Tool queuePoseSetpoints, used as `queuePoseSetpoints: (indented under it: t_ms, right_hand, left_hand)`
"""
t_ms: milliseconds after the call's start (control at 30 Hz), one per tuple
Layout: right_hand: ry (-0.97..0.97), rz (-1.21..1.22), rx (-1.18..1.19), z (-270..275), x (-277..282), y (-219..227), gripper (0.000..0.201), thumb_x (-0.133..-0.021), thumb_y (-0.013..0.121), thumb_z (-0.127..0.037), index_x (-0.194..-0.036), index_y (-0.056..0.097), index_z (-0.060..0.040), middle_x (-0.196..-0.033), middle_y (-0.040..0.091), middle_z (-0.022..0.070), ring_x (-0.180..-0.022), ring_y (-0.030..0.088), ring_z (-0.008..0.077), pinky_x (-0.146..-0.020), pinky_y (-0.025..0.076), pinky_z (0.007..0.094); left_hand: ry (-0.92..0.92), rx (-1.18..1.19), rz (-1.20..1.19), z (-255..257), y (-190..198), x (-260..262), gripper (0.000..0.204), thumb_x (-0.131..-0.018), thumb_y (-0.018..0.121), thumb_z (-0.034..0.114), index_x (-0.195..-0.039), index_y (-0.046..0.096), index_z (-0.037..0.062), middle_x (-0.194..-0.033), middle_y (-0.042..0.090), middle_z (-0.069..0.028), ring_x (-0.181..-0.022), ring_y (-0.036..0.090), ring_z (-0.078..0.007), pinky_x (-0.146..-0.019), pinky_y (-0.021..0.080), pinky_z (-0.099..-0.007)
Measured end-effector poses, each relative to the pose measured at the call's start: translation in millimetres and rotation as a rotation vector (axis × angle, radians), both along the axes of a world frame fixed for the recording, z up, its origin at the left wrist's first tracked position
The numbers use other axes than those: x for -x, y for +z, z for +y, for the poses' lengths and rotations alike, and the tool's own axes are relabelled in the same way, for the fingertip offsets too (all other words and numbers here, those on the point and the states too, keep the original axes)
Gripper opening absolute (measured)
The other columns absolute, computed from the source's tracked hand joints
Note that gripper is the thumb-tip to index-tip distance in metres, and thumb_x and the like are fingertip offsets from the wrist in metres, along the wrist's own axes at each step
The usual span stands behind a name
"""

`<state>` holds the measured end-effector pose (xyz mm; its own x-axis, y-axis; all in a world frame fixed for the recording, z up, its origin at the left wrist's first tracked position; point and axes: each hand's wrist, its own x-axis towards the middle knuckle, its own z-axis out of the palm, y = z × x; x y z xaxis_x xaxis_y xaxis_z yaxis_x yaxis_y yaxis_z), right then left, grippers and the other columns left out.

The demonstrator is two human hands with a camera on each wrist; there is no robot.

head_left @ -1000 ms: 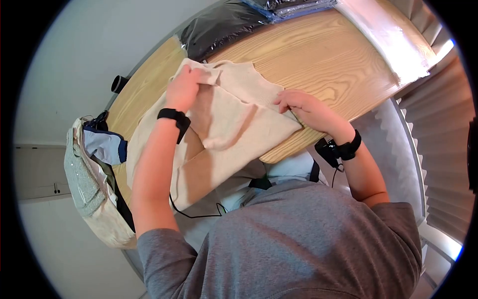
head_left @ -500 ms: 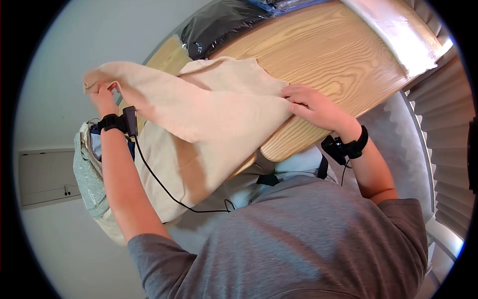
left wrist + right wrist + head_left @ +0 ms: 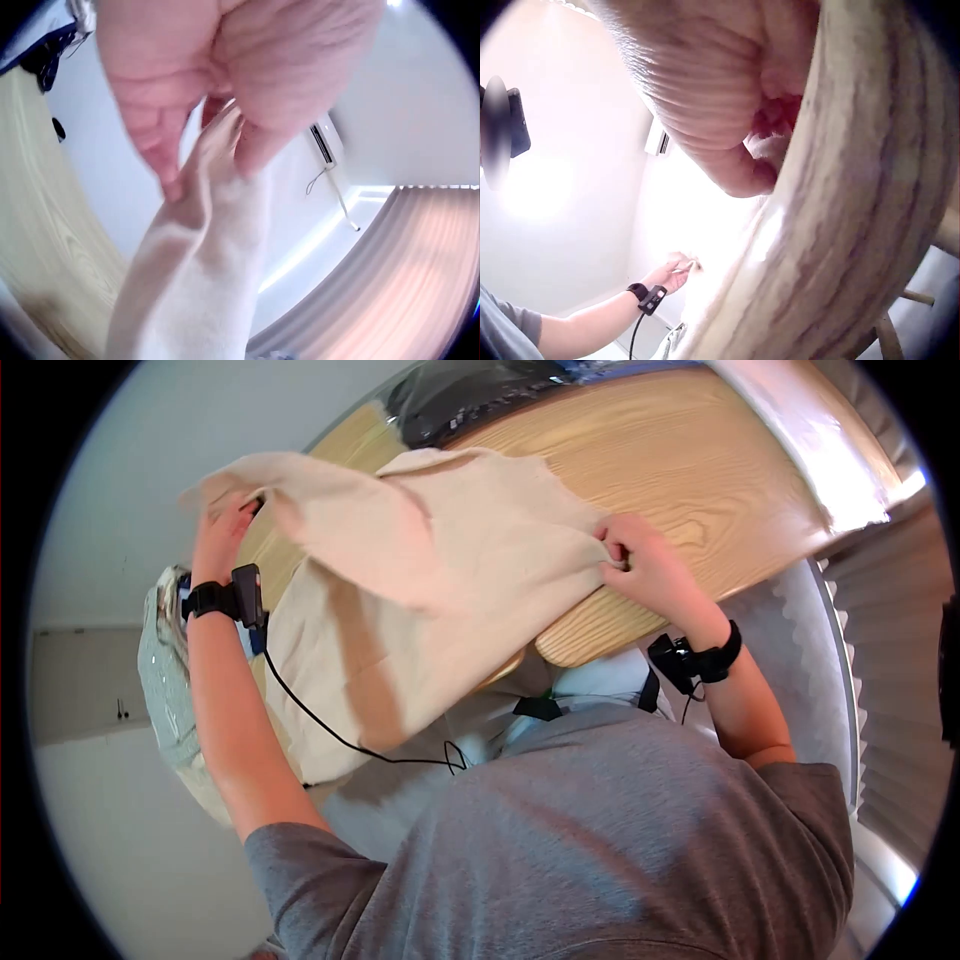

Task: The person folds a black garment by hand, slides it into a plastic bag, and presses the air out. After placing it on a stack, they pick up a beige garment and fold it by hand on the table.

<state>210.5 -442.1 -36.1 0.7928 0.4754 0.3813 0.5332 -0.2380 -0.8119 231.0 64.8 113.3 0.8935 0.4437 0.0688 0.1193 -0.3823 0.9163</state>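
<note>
- Pale wall [image 3: 95, 790] and pleated curtain [image 3: 900, 700] surround a wooden tabletop [image 3: 700, 455] in the head view; a black plastic bag [image 3: 465, 400] lies at its far edge, clear plastic [image 3: 800, 435] at its right end, and a pile of clothes [image 3: 165, 665] by its left end.
- Same view: a beige sweater [image 3: 490, 550] covers the left part of the tabletop and hangs past the near edge. The left hand [image 3: 222, 538] pinches a raised part above the left end; the right hand [image 3: 652, 568], fingers curled, grips its border beside the near edge.
- Left wrist view: thumb and fingers pinch gathered cloth, which hangs in a soft fold. It looks light, limp and hardly slippery, so a gentle pinch should hold.
- Right wrist view: thumb and bent fingers hold a small bunch of cloth beside the tabletop's edge; glare hides much else. Such knit may stretch, so wide holds along borders seem kinder than single-point tugs.
</note>
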Motion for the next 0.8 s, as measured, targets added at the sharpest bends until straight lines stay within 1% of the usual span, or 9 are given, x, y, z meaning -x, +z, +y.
queuePoseSetpoints:
  t_ms: [33,67,133,200,267,467,567,667,800]
  right_hand:
    - [-0.024,-0.011,0.008,0,-1,-1,0.029,-0.064,0.062,0.003,-0.067,0.034,-0.0025,-0.079,0.056,0.0121,-0.073,0.05,0.0288,-0.065,0.042,0.0345]
    - [-0.043,-0.022,0.014,-1,-2,-3,0.029,-0.064,0.062,0.003,-0.067,0.034,-0.0026,-0.077,0.054,0.0116,-0.072,0.049,0.029,-0.065,0.041,0.0343]
    - [-0.004,-0.026,0.012,-1,1,-3,0.024,-0.065,0.062,0.003,-0.07,0.04,-0.002,-0.076,0.053,0.0099,-0.07,0.048,0.0264,-0.063,0.041,0.0334]
    - [-0.083,0.011,0.126,0,2,-1,0.017,-0.067,0.064,0.0,-0.076,0.049,-0.0009,-0.08,0.054,0.0097,-0.071,0.048,0.0233,-0.063,0.041,0.0323]
    - [-0.06,0.001,0.129,3,2,-2,0.017,-0.07,0.066,-0.003,-0.08,0.053,0.0002,-0.083,0.055,0.0098,-0.071,0.049,0.0225,-0.063,0.041,0.0317]
    - [-0.11,-0.123,0.181,12,4,-4,0.025,-0.079,0.07,-0.017,-0.086,0.058,0.0045,-0.091,0.055,0.011,-0.076,0.051,0.0242,-0.067,0.042,0.031]
    - [-0.167,-0.092,0.301,15,5,-1,0.024,-0.08,0.069,-0.016,-0.085,0.058,0.0046,-0.093,0.056,0.0119,-0.079,0.053,0.0262,-0.07,0.043,0.0313]
    - [-0.193,-0.121,0.349,15,7,0,0.023,-0.081,0.068,-0.016,-0.085,0.058,0.0046,-0.095,0.056,0.0128,-0.083,0.053,0.0279,-0.073,0.043,0.0322]
    - [-0.208,-0.143,0.349,14,8,-1,0.023,-0.081,0.067,-0.016,-0.085,0.058,0.0046,-0.096,0.056,0.0134,-0.086,0.053,0.0295,-0.075,0.042,0.0342]
  left_hand:
    - [-0.021,0.153,0.108,21,-5,6,0.066,-0.089,0.061,0.022,-0.14,0.026,-0.0003,-0.127,0.05,-0.0135,-0.115,0.053,-0.0218,-0.095,0.042,-0.0302]
    - [0.017,0.149,0.106,24,-1,23,0.066,-0.089,0.061,0.022,-0.14,0.026,-0.0003,-0.127,0.05,-0.0135,-0.115,0.053,-0.0218,-0.095,0.042,-0.0302]
    - [-0.054,-0.189,0.33,13,7,59,0.073,-0.088,0.063,0.022,-0.144,0.021,0.0004,-0.137,0.042,-0.0145,-0.119,0.049,-0.0235,-0.1,0.037,-0.0318]
    - [-0.029,-0.272,0.404,21,7,103,0.066,-0.088,0.062,0.02,-0.142,0.028,0.0024,-0.137,0.044,-0.0138,-0.121,0.046,-0.0222,-0.103,0.034,-0.0328]
    - [-0.239,-0.399,0.4,44,-9,152,0.047,-0.089,0.062,0.019,-0.13,0.047,0.0018,-0.114,0.06,-0.0097,-0.107,0.054,-0.0165,-0.094,0.041,-0.0294]
    - [-0.069,-0.491,0.595,17,-70,279,0.034,-0.086,0.065,0.02,-0.115,0.06,0.0018,-0.097,0.064,-0.0086,-0.091,0.059,-0.0162,-0.082,0.046,-0.0279]
    - [0.055,-0.359,0.423,15,-110,304,0.031,-0.087,0.064,0.021,-0.11,0.06,0.0005,-0.092,0.063,-0.007,-0.084,0.056,-0.016,-0.079,0.046,-0.0282]
    - [0.085,-0.451,0.246,9,-139,317,0.026,-0.087,0.063,0.021,-0.102,0.06,-0.0005,-0.09,0.061,-0.0056,-0.079,0.054,-0.0155,-0.074,0.045,-0.0284]
    - [0.202,-0.46,0.324,6,-136,322,0.022,-0.089,0.06,0.02,-0.087,0.058,-0.0013,-0.075,0.058,-0.0081,-0.07,0.052,-0.0151,-0.066,0.043,-0.0276]
